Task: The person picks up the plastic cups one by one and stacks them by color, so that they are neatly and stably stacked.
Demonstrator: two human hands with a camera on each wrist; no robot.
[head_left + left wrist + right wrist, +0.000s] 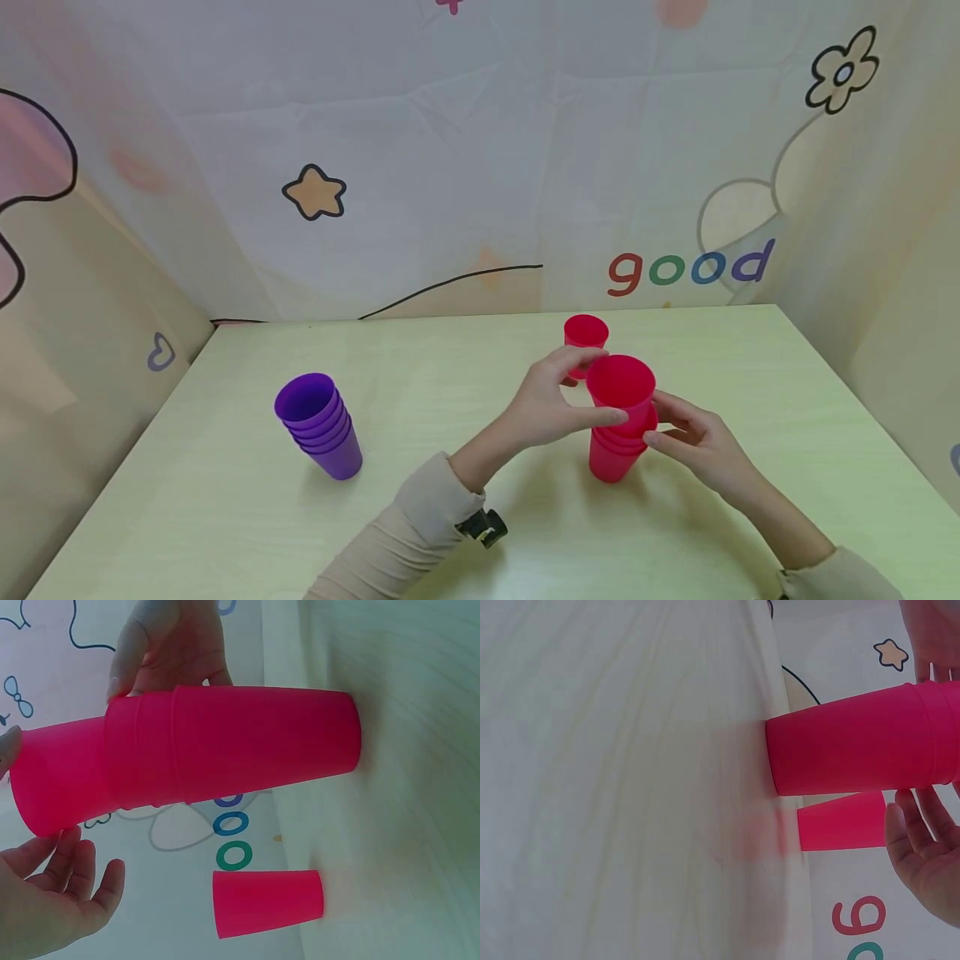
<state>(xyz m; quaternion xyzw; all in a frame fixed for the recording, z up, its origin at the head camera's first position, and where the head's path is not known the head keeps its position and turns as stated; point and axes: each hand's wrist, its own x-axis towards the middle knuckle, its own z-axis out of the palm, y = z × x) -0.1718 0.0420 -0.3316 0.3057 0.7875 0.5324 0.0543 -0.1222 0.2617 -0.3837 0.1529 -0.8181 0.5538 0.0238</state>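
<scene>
My left hand [543, 404] grips the top red cup [621, 383] near its rim, thumb at the front and fingers toward the back. This cup sits part-way in a stack of red cups [611, 465] that stands upright on the table, and it rises well above the others. From the right, my right hand [705, 446] holds the stack's upper rims between thumb and fingers. In the left wrist view the right thumb [127, 664] touches those rims. Behind the left fingers a single red cup [587, 331] stands upright, partly hidden.
A leaning-looking stack of nested purple cups [341, 450] stands mouth up on the left of the pale table [202, 517]. A printed cloth [450, 183] rises along the back and both sides of the table.
</scene>
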